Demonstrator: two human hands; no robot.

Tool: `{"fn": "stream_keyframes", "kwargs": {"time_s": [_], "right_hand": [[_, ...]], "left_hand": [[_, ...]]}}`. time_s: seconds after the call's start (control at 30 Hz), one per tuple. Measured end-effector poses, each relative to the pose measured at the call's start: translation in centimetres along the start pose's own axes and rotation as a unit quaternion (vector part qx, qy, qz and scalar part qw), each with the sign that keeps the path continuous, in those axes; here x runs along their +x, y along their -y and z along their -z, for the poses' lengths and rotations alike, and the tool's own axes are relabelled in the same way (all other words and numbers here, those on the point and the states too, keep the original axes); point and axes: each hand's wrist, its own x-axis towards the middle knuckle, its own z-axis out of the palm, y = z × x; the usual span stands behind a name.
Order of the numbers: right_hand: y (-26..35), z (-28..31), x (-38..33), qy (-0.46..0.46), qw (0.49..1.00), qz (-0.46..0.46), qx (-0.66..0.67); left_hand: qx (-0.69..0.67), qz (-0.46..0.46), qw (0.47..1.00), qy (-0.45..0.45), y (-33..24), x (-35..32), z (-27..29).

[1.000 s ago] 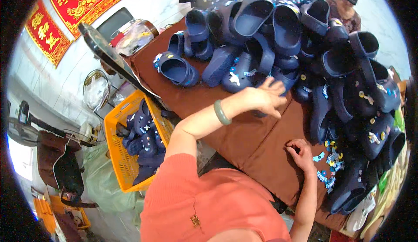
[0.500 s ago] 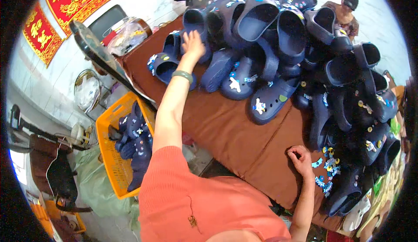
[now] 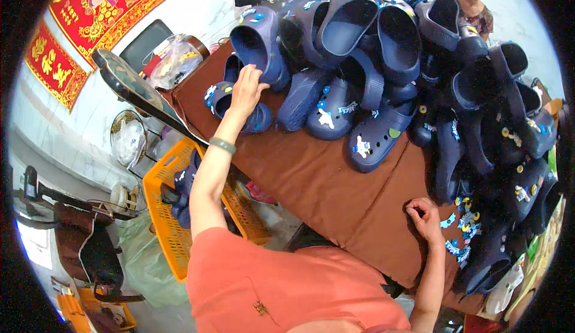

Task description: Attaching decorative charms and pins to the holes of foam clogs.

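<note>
My left hand reaches to the far left of the table, its thumb spread from its fingers. It is over a dark blue clog with a white charm and just below the opening of a larger upright clog. I cannot tell whether the fingertips touch either one. My right hand rests on the brown table cover with fingers curled toward the thumb. Anything inside that curl is too small to make out. Beside it lie several loose blue, white and yellow shoe charms.
A large heap of dark blue clogs covers the table's back and right. An orange crate with more clogs stands on the floor at left. A chair is beyond the left edge. Another person is at the far right.
My left hand has drawn back down and left from the large clog, which has shifted left and turned. My right hand keeps its curled pose. The whole view has shifted slightly.
</note>
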Motion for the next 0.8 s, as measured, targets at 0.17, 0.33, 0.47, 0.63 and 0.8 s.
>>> {"fn": "stream_keyframes", "kwargs": {"time_s": [0.17, 0.33, 0.47, 0.63, 0.8], "right_hand": [[-0.1, -0.1, 0.2, -0.005, 1.0, 0.005, -0.01], [-0.1, 0.5, 0.0, -0.071, 0.96, -0.066, 0.262], [0.1, 1.8, -0.8, -0.05, 0.752, -0.034, 0.656], [0.0, 1.6, 0.1, -0.037, 0.857, -0.167, 0.487], [-0.5, 1.7, -0.5, -0.004, 0.933, -0.121, 0.34]], "left_hand": [[-0.086, -0.127, 0.988, 0.005, -4.7, -1.4, 7.7], [-0.241, -0.232, 0.931, 0.146, -13.1, -3.2, 13.4], [-0.284, -0.394, 0.833, 0.267, -18.9, -4.5, 13.6], [-0.234, -0.366, 0.782, 0.448, -22.2, -3.8, 10.7], [-0.432, -0.065, 0.694, 0.572, -25.1, -1.2, 8.8]]}}
